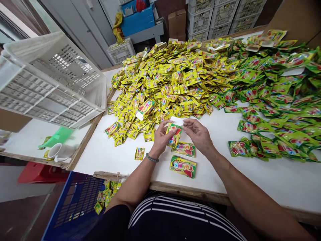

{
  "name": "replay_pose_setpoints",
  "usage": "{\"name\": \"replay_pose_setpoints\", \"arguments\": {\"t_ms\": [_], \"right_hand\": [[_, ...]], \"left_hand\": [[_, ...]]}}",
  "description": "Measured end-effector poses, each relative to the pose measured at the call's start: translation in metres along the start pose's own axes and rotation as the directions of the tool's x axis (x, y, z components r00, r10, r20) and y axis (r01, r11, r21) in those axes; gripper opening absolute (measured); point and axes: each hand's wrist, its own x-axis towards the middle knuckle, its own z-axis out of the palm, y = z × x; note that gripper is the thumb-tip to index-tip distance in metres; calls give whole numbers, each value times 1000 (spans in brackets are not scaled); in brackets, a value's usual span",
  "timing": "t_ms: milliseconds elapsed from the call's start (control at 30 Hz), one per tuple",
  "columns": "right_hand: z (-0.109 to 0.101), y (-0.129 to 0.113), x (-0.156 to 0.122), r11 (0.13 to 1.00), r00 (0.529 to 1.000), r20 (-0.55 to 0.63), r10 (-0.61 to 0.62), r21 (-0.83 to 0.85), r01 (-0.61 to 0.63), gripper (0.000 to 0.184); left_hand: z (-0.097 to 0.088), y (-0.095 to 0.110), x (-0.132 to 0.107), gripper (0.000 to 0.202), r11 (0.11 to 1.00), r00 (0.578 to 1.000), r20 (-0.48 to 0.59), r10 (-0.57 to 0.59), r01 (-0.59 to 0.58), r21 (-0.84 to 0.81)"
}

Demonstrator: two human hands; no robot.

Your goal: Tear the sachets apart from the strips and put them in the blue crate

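Note:
In front of me my left hand grips a small yellow-and-green printed carton, thumb across its front. Its white top flap stands up. The closed fingertips of my right hand pinch at the flap's right side. Two similar cartons lie on the table below the hands, one nearer and one by the front edge. A single yellow sachet lies left of my wrist. Beyond my hands spreads a heap of yellow sachets, with a carton on its near side.
Green sachets cover the right side of the white table. At left, a white plastic crate lies tilted above a white mug and a green bag. A blue crate with sachets stands below the table edge.

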Motion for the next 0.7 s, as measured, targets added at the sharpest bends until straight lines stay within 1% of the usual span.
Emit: {"name": "replay_pose_setpoints", "arguments": {"t_ms": [33, 100, 167, 200, 267, 333, 367, 400, 467, 533, 600, 700], "right_hand": [[0, -2, -1, 1000, 1000, 27, -6, -10, 6, 37], [1, -5, -3, 999, 991, 129, 24, -47, -18, 34], [-1, -6, -3, 995, 971, 225, 85, -77, -69, 32], [-1, -5, -3, 993, 963, 245, 114, -68, -100, 31], [-4, -3, -2, 988, 962, 230, 145, 11, -152, 31], [-6, -2, 0, 982, 971, 192, 146, 90, -165, 43], [-7, -1, 0, 983, 973, 183, 139, 91, -157, 46], [-8, -1, 1, 988, 975, 182, 127, 67, -141, 46], [-9, -2, 2, 995, 976, 195, 95, 10, -99, 36], [-9, -2, 2, 996, 976, 203, 82, 11, -86, 31], [-8, -2, 1, 993, 975, 196, 107, 31, -115, 32], [-7, -3, 1, 983, 973, 155, 173, 26, -179, 36]], "left_hand": [[0, -1, 0, 56, 1000, 1000, 6, 15, -15, 3], [-1, -2, -1, 52, 999, 999, 26, 40, -40, 3], [-2, -2, -1, 50, 1000, 998, 55, 22, -22, -5], [-2, -2, -1, 51, 1000, 998, 67, -3, 3, -9], [-2, 0, 0, 53, 998, 994, 94, -55, 56, -13], [-2, 2, 0, 57, 997, 992, 102, -74, 76, -13], [-2, 3, 1, 59, 997, 992, 94, -78, 80, -14], [-2, 3, 1, 62, 997, 994, 78, -79, 81, -15], [-2, 3, 1, 67, 997, 997, 31, -74, 74, -8], [-3, 2, 0, 66, 998, 998, 3, -62, 62, 7], [-3, 1, 0, 64, 999, 999, -3, -44, 45, 28], [-3, 0, 1, 61, 997, 999, 2, -40, 40, 68]]}}
